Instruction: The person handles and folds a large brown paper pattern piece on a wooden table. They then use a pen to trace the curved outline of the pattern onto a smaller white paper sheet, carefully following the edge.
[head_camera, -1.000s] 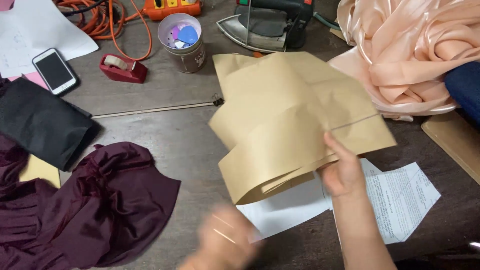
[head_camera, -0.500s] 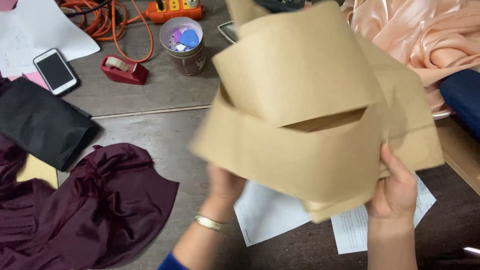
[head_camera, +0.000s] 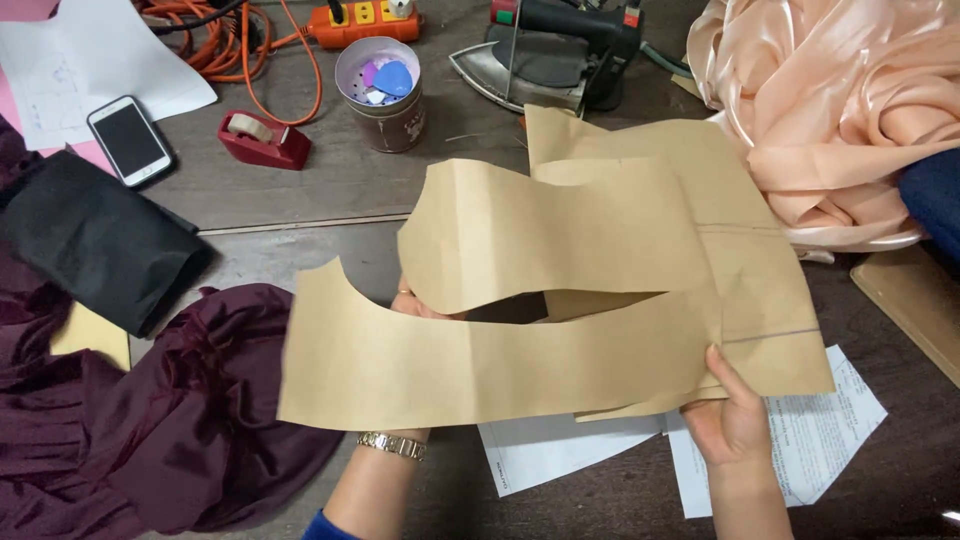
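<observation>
Brown paper pattern pieces, fanned: right hand pinches corner; left hand supports beneath, grip hidden; separate gently to avoid creasing.

A phone is lying beside a red tape dispenser and a tin of chalk pieces. An iron is sitting near peach satin. Maroon cloth is lying bunched at the left, with black cloth above it.
</observation>
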